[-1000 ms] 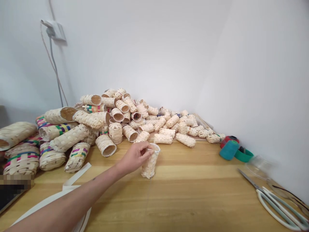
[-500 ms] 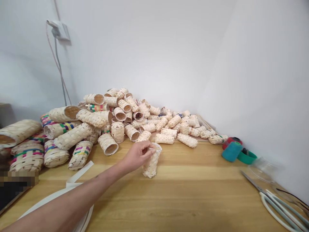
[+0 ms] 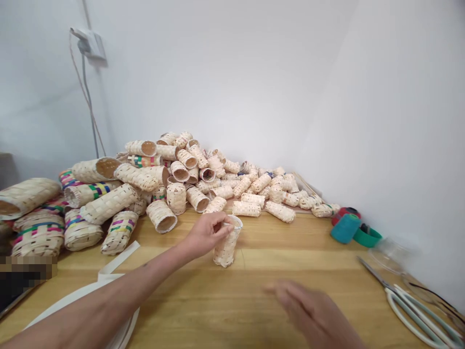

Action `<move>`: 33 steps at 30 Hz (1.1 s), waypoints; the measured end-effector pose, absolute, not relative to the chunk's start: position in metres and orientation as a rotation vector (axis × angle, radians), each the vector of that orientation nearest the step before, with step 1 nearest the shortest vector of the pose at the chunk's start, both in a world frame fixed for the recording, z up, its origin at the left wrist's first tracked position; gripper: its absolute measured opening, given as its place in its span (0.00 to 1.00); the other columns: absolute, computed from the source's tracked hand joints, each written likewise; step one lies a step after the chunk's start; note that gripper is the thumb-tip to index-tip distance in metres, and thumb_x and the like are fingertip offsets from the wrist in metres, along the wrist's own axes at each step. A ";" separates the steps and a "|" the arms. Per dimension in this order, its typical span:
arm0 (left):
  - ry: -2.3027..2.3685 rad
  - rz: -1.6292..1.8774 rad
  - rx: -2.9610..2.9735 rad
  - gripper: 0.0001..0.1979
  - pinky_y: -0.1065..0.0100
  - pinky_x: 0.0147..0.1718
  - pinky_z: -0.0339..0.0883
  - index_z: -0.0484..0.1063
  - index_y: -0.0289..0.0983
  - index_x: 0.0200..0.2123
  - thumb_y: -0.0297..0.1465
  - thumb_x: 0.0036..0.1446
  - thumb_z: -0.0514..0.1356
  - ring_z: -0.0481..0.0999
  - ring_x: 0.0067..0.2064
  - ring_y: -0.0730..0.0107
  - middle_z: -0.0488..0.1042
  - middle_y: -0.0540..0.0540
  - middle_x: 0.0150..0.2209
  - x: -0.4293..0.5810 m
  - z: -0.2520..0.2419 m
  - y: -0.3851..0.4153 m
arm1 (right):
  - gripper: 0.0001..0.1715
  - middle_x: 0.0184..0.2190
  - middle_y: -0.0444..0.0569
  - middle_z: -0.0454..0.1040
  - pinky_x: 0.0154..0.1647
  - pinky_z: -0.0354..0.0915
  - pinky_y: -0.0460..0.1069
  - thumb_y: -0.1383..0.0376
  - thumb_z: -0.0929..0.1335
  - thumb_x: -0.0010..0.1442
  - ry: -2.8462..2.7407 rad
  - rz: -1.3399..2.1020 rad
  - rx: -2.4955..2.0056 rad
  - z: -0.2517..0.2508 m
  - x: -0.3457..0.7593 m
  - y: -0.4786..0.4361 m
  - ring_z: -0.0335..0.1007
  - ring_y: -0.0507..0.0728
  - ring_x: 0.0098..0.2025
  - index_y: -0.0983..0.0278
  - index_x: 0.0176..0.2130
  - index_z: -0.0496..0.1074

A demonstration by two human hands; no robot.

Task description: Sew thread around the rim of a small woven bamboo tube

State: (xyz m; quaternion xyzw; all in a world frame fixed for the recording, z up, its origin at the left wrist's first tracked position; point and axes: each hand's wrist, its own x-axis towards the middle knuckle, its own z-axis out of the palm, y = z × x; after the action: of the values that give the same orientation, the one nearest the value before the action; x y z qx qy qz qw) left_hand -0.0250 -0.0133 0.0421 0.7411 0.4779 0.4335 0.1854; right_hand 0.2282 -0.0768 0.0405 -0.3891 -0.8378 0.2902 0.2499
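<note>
My left hand [image 3: 210, 232] is closed on the rim of a small woven cylindrical basket [image 3: 225, 249]. The basket stands almost upright on the wooden table, its open mouth up and its rim edged in white. My thumb and fingers pinch the rim at the left of the mouth. My right hand [image 3: 312, 310] is at the lower right, over the table and apart from the basket. Motion blurs its fingers, so I cannot make out their pose or anything between them.
Several woven baskets [image 3: 176, 198] are heaped along the wall, some with coloured bands. Scissors [image 3: 394, 295], a teal thread spool [image 3: 345, 229], a green ring-shaped item [image 3: 367, 237] and a blurred clear container [image 3: 388, 257] lie at right. White strip material [image 3: 118, 259] lies under my left forearm.
My right hand has come into view at the lower right. My left hand keeps its grip on the basket, and the view has shifted slightly.
</note>
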 end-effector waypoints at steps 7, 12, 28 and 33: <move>1.352 1.206 2.111 0.12 0.72 0.27 0.56 0.73 0.33 0.30 0.36 0.57 0.54 0.66 0.28 0.72 0.71 0.48 0.27 -0.025 0.039 -0.012 | 0.17 0.21 0.42 0.67 0.23 0.55 0.45 0.54 0.64 0.54 -1.808 0.918 -1.227 0.026 0.167 0.004 0.59 0.52 0.23 0.64 0.34 0.73; 1.308 1.210 2.118 0.12 0.72 0.28 0.58 0.73 0.33 0.31 0.35 0.56 0.55 0.67 0.29 0.71 0.73 0.47 0.28 -0.025 0.037 -0.011 | 0.16 0.15 0.36 0.50 0.19 0.44 0.44 0.54 0.66 0.51 -1.734 0.992 -1.218 0.024 0.151 0.009 0.44 0.48 0.19 0.65 0.31 0.71; 1.246 1.304 2.104 0.10 0.74 0.27 0.59 0.75 0.35 0.39 0.32 0.56 0.57 0.68 0.29 0.73 0.76 0.47 0.31 -0.025 0.033 -0.010 | 0.11 0.14 0.36 0.47 0.21 0.44 0.45 0.58 0.63 0.58 -1.927 0.558 -1.127 0.019 0.140 -0.012 0.45 0.49 0.18 0.62 0.30 0.70; 1.110 1.290 2.177 0.09 0.72 0.35 0.62 0.76 0.35 0.36 0.29 0.57 0.56 0.72 0.35 0.69 0.76 0.45 0.32 -0.026 0.036 -0.010 | 0.13 0.16 0.36 0.46 0.22 0.45 0.45 0.57 0.63 0.58 -1.867 0.609 -1.079 0.013 0.143 -0.010 0.46 0.49 0.18 0.62 0.33 0.71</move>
State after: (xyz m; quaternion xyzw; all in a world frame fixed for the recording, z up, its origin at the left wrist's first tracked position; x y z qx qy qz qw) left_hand -0.0263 -0.0096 0.0362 0.7737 0.3945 0.4585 0.1884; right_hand 0.1433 -0.0099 0.0126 -0.4334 -0.7503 0.2445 0.4353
